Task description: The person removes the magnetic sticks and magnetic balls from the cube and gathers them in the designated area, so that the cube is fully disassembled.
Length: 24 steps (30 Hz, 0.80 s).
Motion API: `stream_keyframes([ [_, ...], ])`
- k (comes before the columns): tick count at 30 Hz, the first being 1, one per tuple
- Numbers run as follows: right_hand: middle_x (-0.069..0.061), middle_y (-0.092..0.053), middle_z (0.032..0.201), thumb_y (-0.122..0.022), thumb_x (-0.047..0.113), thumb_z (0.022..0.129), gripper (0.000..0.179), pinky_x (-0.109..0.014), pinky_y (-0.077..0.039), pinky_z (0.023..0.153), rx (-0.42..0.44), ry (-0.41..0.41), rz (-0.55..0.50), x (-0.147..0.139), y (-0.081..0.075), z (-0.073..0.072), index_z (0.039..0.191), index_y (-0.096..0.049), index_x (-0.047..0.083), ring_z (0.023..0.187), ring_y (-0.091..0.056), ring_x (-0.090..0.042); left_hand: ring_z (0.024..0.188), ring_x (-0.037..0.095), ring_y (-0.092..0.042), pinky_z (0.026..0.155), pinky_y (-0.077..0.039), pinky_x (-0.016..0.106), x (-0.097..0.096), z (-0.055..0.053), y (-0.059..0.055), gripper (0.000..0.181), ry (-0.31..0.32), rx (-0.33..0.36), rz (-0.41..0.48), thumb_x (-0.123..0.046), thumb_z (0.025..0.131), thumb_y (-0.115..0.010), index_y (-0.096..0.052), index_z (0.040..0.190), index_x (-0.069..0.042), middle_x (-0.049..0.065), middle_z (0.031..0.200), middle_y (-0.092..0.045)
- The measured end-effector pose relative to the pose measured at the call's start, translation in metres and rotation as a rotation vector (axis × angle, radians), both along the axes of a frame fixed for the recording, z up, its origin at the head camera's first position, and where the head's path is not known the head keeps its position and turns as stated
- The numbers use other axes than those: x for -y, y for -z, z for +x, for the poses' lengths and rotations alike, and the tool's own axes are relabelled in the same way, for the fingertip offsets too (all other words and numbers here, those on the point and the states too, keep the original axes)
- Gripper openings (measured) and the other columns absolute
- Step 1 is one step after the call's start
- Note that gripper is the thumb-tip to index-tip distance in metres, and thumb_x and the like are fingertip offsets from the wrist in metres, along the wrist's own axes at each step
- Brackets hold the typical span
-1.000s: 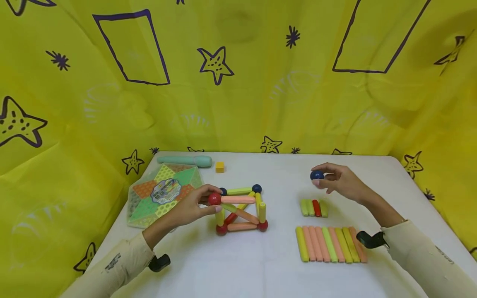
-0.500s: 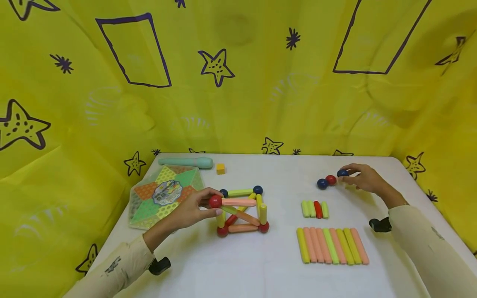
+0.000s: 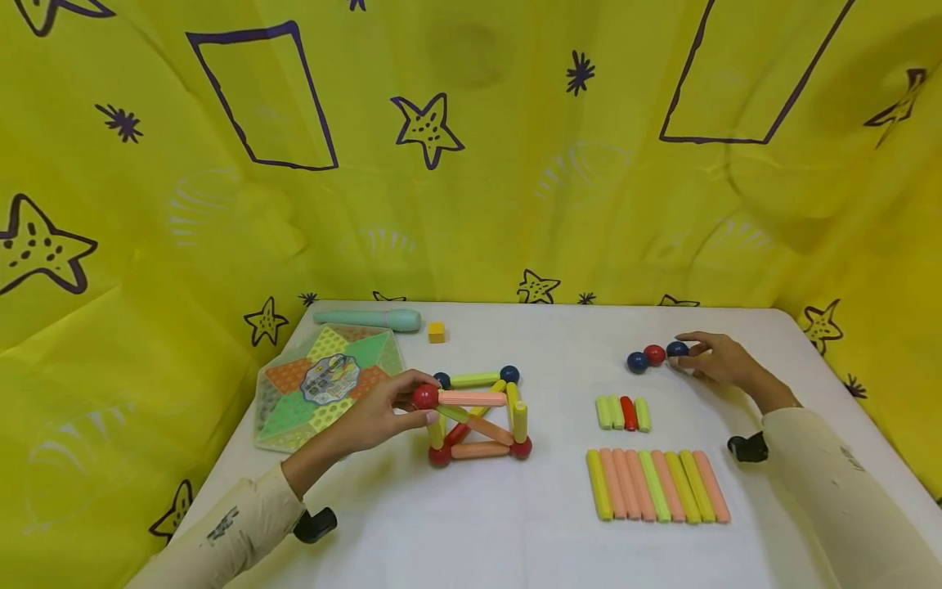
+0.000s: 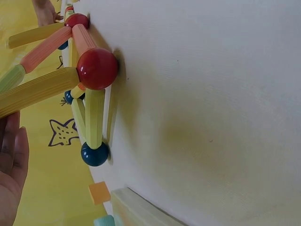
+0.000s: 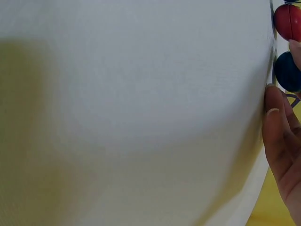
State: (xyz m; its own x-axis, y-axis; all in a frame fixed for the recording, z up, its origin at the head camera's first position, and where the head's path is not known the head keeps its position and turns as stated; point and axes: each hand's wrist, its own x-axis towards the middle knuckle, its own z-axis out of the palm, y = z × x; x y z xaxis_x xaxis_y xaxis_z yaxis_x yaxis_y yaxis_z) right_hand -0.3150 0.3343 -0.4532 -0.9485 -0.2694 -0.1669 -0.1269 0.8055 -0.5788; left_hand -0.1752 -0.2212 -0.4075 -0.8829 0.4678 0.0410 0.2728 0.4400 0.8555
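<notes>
On the table stands a frame of sticks and balls, with a pink stick (image 3: 471,398) along its upper front. My left hand (image 3: 386,413) pinches the red ball (image 3: 425,397) at that stick's left end. Lower red balls (image 4: 97,68) and blue balls (image 4: 94,154) join the other sticks. Far right, my right hand (image 3: 721,364) has thumb and fingers around a blue ball (image 3: 677,350) at the table surface. Left of it sit a red ball (image 3: 654,354) and another blue ball (image 3: 637,362) in a row. The right wrist view shows the held blue ball (image 5: 288,71) only partly.
Short sticks (image 3: 614,413) and longer sticks (image 3: 648,487) lie in rows at the right. Behind my left hand are a flat patterned box (image 3: 275,409), a mint-green tube-shaped thing (image 3: 361,319) and a yellow cube (image 3: 437,332). Yellow cloth (image 3: 486,221) hangs around the white table.
My right hand has carried the blue ball rightward and down to the table, beside the red ball, uncovering the other two balls. My left hand stays on the frame's red ball.
</notes>
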Motion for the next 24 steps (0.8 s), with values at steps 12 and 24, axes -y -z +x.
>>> stream_keyframes([
  [12,-0.039,-0.049,0.133,-0.067,0.038,0.097,0.082,-0.03,-0.054,0.067,0.034,0.053,-0.105,-0.013,-0.006,0.01,0.152,-0.027,-0.008,0.085,-0.07,-0.021,0.101,0.02,-0.067,0.088,-0.055,0.032,-0.001,0.001,0.0,0.04,-0.005,-0.012,-0.011,-0.024,0.093,-0.073,-0.06,0.129,-0.012,0.006,0.113,-0.068],
  [24,-0.009,-0.068,0.102,-0.067,0.019,0.098,0.031,-0.029,-0.054,0.061,-0.166,-0.183,-0.265,0.079,-0.043,0.054,0.123,-0.064,0.001,0.072,-0.066,-0.016,0.101,0.021,-0.068,0.089,-0.055,0.028,0.001,-0.001,0.003,0.04,0.003,-0.024,0.006,-0.022,0.093,-0.073,-0.06,0.129,-0.01,0.007,0.112,-0.068],
])
